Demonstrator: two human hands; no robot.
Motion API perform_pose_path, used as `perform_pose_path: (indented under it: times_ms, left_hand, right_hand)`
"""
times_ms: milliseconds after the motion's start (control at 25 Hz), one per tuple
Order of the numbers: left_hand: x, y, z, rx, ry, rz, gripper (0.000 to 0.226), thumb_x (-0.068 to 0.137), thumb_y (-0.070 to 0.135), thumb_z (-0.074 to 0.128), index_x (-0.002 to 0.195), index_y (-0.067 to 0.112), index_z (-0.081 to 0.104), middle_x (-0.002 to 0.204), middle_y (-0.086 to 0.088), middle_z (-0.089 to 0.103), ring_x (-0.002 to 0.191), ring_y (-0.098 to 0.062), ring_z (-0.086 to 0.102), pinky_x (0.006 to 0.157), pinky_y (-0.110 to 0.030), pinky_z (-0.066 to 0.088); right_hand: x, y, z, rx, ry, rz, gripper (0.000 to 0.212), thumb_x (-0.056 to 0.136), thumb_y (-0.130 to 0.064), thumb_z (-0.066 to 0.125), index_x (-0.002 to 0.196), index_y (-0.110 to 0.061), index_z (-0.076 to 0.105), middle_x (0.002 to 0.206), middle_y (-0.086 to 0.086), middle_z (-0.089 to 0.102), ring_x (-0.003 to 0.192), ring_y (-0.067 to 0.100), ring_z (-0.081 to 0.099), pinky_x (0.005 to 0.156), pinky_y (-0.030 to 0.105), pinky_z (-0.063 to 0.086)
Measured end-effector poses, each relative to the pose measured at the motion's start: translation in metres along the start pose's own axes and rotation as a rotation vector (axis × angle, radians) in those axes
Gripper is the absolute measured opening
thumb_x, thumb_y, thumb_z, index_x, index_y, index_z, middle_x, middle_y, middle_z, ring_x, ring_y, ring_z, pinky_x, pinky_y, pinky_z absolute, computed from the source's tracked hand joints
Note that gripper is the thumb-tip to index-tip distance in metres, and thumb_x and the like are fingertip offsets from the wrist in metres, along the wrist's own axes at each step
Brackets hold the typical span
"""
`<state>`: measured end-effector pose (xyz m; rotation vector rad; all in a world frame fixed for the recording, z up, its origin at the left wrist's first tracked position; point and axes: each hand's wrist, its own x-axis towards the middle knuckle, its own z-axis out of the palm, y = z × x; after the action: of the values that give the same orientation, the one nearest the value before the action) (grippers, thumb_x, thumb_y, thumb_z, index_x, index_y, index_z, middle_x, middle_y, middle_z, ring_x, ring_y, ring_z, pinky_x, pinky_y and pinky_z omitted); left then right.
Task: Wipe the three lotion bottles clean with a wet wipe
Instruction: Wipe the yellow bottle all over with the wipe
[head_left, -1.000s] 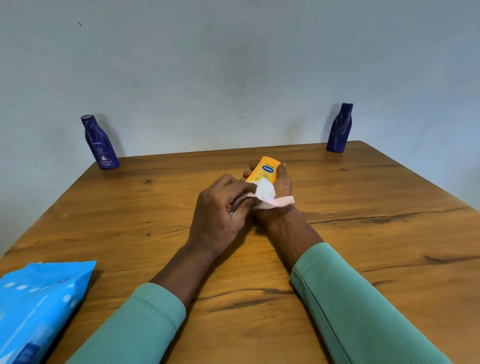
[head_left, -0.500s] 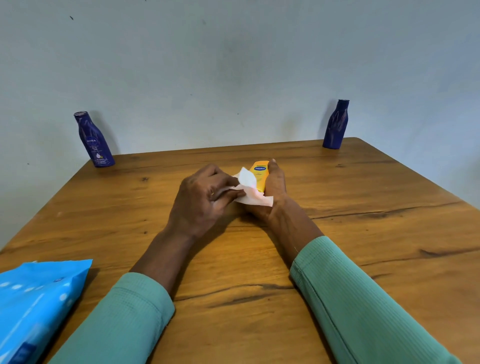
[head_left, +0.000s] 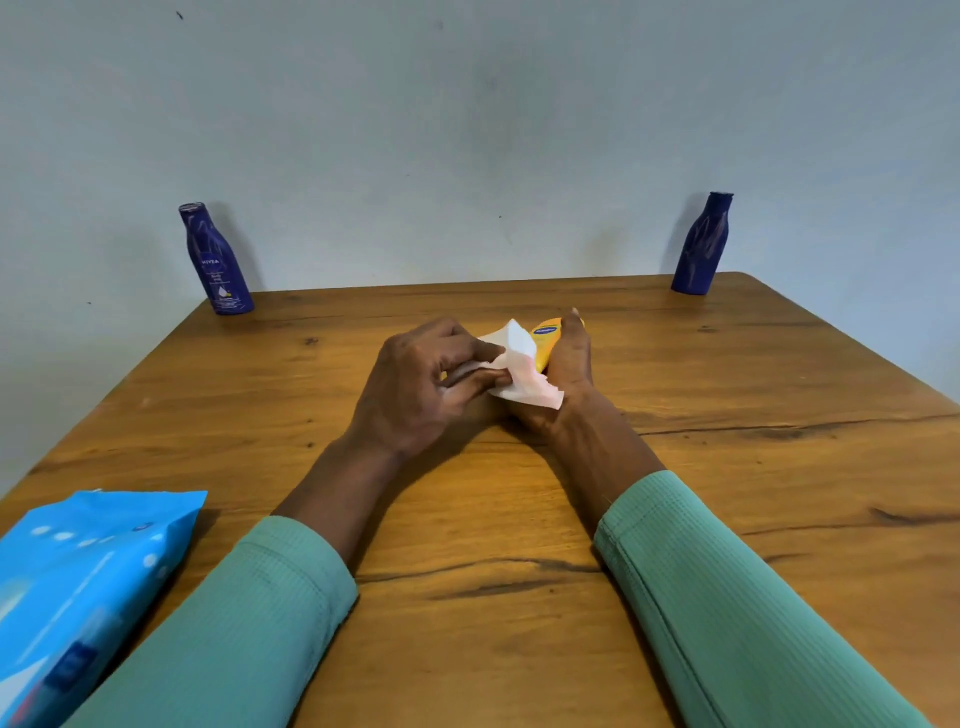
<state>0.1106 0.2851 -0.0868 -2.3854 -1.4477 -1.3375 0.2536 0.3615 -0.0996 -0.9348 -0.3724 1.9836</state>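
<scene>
At the middle of the wooden table (head_left: 727, 467), my right hand (head_left: 569, 369) grips a small yellow lotion bottle (head_left: 543, 340), its far end pointing away from me. My left hand (head_left: 426, 387) pinches a white wet wipe (head_left: 519, 369) and holds it against the bottle's left side; most of the bottle is hidden by the wipe and my fingers. A dark blue lotion bottle (head_left: 215, 260) stands upright at the far left corner. Another dark blue bottle (head_left: 701, 244) stands at the far right corner.
A light blue pack of wet wipes (head_left: 78, 592) lies at the near left edge of the table. A pale wall runs right behind the table's far edge.
The yellow bottle has tipped lower and away from me in my right hand. My left hand has drawn the wipe leftward along its side.
</scene>
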Motion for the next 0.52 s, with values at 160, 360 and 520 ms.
perform_pose_path:
  times_ms: [160, 360, 520]
  left_hand:
    - [-0.002, 0.017, 0.013, 0.100, 0.061, 0.042, 0.031, 0.091, 0.031, 0.077, 0.116, 0.012, 0.078, 0.099, -0.001, 0.068, 0.084, -0.012, 0.062, 0.071, -0.017, 0.046]
    - [-0.002, 0.013, 0.011, 0.180, 0.014, 0.051, 0.030, 0.091, 0.026, 0.078, 0.116, 0.013, 0.069, 0.106, 0.001, 0.064, 0.085, -0.011, 0.060, 0.070, -0.020, 0.043]
    - [0.001, 0.008, 0.007, 0.200, -0.022, 0.063, 0.035, 0.091, 0.022, 0.075, 0.124, 0.015, 0.066, 0.113, 0.001, 0.061, 0.091, -0.008, 0.057, 0.075, -0.021, 0.045]
  right_hand:
    - [-0.027, 0.007, -0.007, -0.209, -0.106, -0.147, 0.085, 0.099, -0.072, 0.035, 0.088, 0.004, 0.069, 0.079, 0.023, 0.069, 0.066, 0.029, 0.073, 0.070, 0.034, 0.058]
    - [-0.023, 0.006, 0.003, -0.120, -0.177, -0.125, 0.084, 0.091, -0.084, 0.037, 0.094, -0.003, 0.062, 0.076, 0.015, 0.062, 0.069, 0.025, 0.067, 0.073, 0.033, 0.057]
    - [-0.002, 0.008, 0.004, 0.009, -0.118, -0.048, 0.089, 0.070, -0.092, 0.059, 0.104, -0.009, 0.059, 0.078, 0.006, 0.044, 0.068, 0.018, 0.047, 0.072, 0.027, 0.042]
